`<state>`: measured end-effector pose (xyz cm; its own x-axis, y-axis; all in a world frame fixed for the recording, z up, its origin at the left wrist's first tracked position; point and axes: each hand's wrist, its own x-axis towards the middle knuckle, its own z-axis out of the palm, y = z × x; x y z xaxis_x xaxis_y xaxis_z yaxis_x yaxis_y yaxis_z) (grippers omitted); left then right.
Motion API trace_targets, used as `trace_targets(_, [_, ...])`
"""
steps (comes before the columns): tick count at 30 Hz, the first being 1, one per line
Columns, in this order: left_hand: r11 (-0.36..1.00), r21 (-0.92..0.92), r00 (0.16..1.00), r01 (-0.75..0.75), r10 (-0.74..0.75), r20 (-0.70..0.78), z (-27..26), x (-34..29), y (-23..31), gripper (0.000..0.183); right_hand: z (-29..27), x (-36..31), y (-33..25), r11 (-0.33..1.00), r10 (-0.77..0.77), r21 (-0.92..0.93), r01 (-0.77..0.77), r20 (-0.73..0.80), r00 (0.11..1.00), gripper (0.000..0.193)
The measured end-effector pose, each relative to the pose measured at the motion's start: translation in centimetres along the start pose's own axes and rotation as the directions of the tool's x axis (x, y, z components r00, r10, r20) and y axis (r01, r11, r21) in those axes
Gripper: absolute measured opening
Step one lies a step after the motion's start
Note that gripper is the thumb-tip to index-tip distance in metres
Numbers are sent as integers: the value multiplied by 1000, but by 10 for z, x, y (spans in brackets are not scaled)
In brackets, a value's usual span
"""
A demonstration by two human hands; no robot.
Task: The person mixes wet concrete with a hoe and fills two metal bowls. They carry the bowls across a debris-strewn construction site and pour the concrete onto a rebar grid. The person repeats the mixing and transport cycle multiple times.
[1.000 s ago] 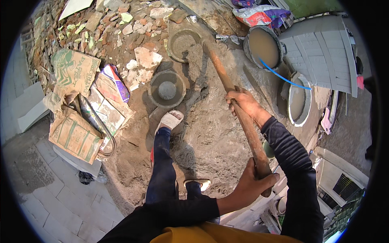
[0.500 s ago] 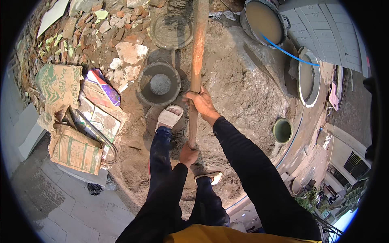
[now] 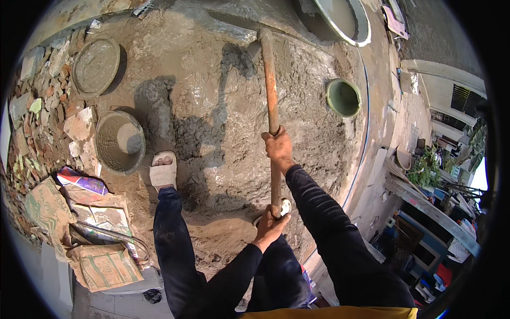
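Observation:
Both hands grip a long-handled hoe (image 3: 271, 95), its worn wooden handle running away from me over wet grey mortar (image 3: 212, 175). My right hand (image 3: 279, 146) is wrapped round the middle of the handle. Lower down, my left hand (image 3: 272, 228) closes round the near end, above my right foot. At the far end the hoe's head is mostly hidden, seen only as a dark edge against the mortar; its shadow falls to the left. My left foot, in a pale sandal (image 3: 163, 173), stands at the mortar's left side.
A bucket (image 3: 120, 142) with grey contents and a round mud-coated pan (image 3: 96, 67) stand left, beside brick rubble (image 3: 53, 85). Torn paper sacks (image 3: 106, 267) lie lower left. A green bucket (image 3: 343, 98) sits at right, near a blue hose (image 3: 365, 106). A water-filled tub (image 3: 363, 26) is at upper right.
My view has swung right, so the buckets and sacks sit further left. The hoe's far end has come into view at the top. Both hands keep their hold.

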<state>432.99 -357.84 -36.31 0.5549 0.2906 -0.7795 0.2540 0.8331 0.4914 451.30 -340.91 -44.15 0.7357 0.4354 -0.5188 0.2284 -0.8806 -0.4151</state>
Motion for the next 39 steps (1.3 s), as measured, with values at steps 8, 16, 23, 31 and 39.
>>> trace_targets(8, [990, -96, 977, 106, -85, 197, -9, 244, 22, 30, -6, 229, 84, 951, 43, -299, -79, -123, 991, 54])
trace_targets(16, [928, -286, 971, 239, -238, 40, 4, 190, -33, 29, 47, 182, 145, 944, 97, -321, -73, 59, 994, 58])
trace_targets(23, [938, -149, 927, 314, -336, -167, 8, 71, -34, 23, 38, 68, 149, 977, 200, -118, -175, 256, 946, 59])
trace_targets(31, [858, 38, 833, 513, -487, -261, 1, -73, -106, 19, 47, -109, 195, 948, 263, 82, -306, 334, 905, 51])
trace_targets(39, [988, -3, 988, 151, -151, 11, 45, 169, -24, 25, -24, 159, 162, 990, 75, -114, -82, -65, 995, 50])
